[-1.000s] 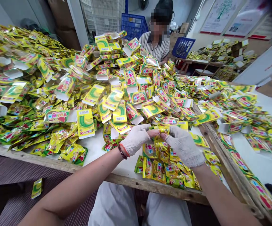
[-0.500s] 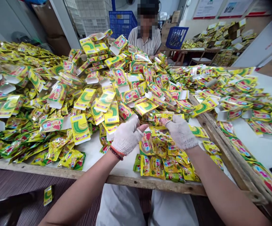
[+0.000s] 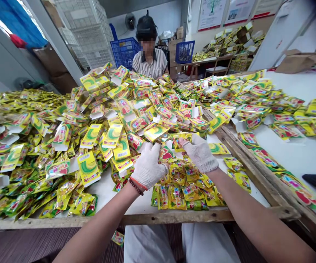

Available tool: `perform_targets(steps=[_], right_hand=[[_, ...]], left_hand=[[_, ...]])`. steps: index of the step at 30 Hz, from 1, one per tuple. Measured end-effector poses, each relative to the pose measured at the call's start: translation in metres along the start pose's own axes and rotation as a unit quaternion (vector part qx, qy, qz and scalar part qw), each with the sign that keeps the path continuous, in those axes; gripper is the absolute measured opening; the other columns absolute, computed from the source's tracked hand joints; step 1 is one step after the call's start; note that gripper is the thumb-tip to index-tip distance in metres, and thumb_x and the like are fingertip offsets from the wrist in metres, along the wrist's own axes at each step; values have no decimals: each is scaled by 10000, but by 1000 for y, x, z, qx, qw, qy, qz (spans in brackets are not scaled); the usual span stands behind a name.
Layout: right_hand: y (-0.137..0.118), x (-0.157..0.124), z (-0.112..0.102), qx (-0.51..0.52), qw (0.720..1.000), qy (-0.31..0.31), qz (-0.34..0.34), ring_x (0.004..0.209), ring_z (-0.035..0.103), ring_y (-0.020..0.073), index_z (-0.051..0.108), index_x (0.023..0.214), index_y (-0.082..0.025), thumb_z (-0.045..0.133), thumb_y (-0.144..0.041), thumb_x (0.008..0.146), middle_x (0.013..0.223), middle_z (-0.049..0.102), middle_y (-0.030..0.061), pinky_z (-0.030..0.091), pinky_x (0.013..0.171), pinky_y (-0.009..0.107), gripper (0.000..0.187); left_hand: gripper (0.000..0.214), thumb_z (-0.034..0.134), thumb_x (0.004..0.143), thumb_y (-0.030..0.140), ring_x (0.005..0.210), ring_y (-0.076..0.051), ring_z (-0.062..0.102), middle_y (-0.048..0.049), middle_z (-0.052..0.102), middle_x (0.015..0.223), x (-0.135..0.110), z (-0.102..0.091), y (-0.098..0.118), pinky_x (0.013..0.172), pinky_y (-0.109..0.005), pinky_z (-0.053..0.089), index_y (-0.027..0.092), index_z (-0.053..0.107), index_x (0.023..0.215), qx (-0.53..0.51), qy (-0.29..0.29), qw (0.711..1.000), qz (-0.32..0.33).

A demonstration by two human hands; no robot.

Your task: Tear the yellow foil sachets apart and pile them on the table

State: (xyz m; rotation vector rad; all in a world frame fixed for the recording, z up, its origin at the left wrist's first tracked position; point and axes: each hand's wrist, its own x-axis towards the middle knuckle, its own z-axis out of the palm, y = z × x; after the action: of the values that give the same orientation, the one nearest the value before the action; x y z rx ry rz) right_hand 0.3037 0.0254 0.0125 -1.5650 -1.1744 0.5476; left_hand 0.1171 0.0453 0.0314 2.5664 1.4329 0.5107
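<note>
My left hand [image 3: 149, 166], in a white fingerless glove with a beaded bracelet at the wrist, is closed around a small yellow, green and red carton [image 3: 166, 153]. The carton's white flap points toward my other hand. To the right, my right hand [image 3: 201, 153], gloved the same way, pinches a yellow candy sachet [image 3: 177, 142] between thumb and fingers; whether it holds more than one is hard to tell. Below both hands lies a heap of yellow sachets [image 3: 178, 195] along the table's front edge. Several printed cartons [image 3: 121, 146] lie just beyond my left hand.
A large pile of sachets [image 3: 23, 175] and open cartons covers the left side. A raised wooden strip [image 3: 237, 153] divides the table on the right, with more cartons [image 3: 256, 95] past it. Opposite sits a person in a striped shirt [image 3: 158, 64]. Blue baskets [image 3: 125, 53] stand behind.
The carton in my left hand has turned from hanging under the thumb to lying up between my hands, flap toward the right hand. The camera view has shifted and tilted up.
</note>
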Motion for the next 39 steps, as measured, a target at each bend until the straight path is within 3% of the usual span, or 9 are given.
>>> perform_targets(steps=[3, 7, 10, 14, 21, 29, 32, 35, 39], right_hand=[[3, 2, -3, -127, 988, -7, -84, 745, 632, 226, 571, 759, -213, 556, -450, 825, 769, 664, 79, 500, 689, 351, 246], [8, -1, -2, -225, 959, -103, -140, 757, 625, 251, 602, 750, -233, 530, -404, 859, 792, 674, 91, 483, 700, 374, 215], [9, -7, 6, -267, 943, -88, -176, 832, 637, 283, 651, 810, -223, 545, -358, 853, 856, 687, 125, 487, 767, 402, 176], [7, -11, 7, -186, 965, -105, -154, 920, 648, 262, 656, 1045, -205, 559, -349, 855, 987, 705, 112, 497, 823, 376, 257], [1, -10, 1, -256, 944, -90, -188, 665, 558, 193, 540, 628, -216, 533, -330, 857, 681, 620, 52, 417, 625, 301, 256], [-3, -16, 13, -173, 974, -73, -124, 727, 624, 216, 650, 753, -194, 542, -377, 856, 773, 701, 74, 467, 671, 310, 236], [-5, -16, 10, -137, 968, -199, -74, 636, 620, 190, 657, 802, -185, 480, -350, 876, 656, 676, 52, 468, 611, 295, 253], [-8, -17, -1, -60, 930, -362, 19, 464, 546, 132, 624, 811, -175, 450, -348, 898, 488, 578, -11, 423, 506, 248, 260], [-8, -22, -6, 39, 887, -453, 80, 448, 538, 107, 593, 925, -159, 507, -395, 889, 524, 606, -19, 398, 467, 213, 253]], left_hand=[[426, 627, 740, 349, 1010, -269, 564, -99, 551, 1093, 5, 5, -10, 820, -373, 479, 203, 510, 1123, -14, 7, 998, 54], [572, 661, 702, 305, 1075, -279, 541, -98, 544, 1144, 3, 17, -22, 895, -403, 477, 202, 473, 1232, -17, -15, 991, 129], [628, 670, 700, 294, 1093, -282, 543, -102, 535, 1169, -1, 23, -28, 909, -406, 482, 205, 453, 1282, -21, -30, 990, 133], [601, 661, 717, 302, 1111, -285, 544, -110, 537, 1187, -2, 25, -33, 916, -402, 486, 187, 471, 1275, -23, -20, 993, 116], [614, 635, 729, 262, 1051, -289, 551, -110, 555, 1127, -3, 22, -37, 876, -420, 491, 167, 479, 1315, 8, 9, 993, 122], [580, 642, 765, 372, 1010, -259, 554, -102, 549, 1084, -3, 24, -40, 852, -385, 494, 155, 491, 1282, -90, 35, 986, 135], [597, 652, 742, 323, 1043, -265, 550, -102, 548, 1122, -3, 25, -41, 874, -393, 488, 170, 485, 1294, -80, 21, 987, 135], [642, 663, 714, 280, 1057, -277, 543, -112, 544, 1134, -4, 24, -40, 875, -402, 485, 168, 479, 1319, -50, 8, 987, 151], [640, 631, 719, 217, 1026, -291, 546, -131, 547, 1107, -5, 23, -38, 848, -416, 483, 144, 484, 1337, -9, 18, 984, 178]])
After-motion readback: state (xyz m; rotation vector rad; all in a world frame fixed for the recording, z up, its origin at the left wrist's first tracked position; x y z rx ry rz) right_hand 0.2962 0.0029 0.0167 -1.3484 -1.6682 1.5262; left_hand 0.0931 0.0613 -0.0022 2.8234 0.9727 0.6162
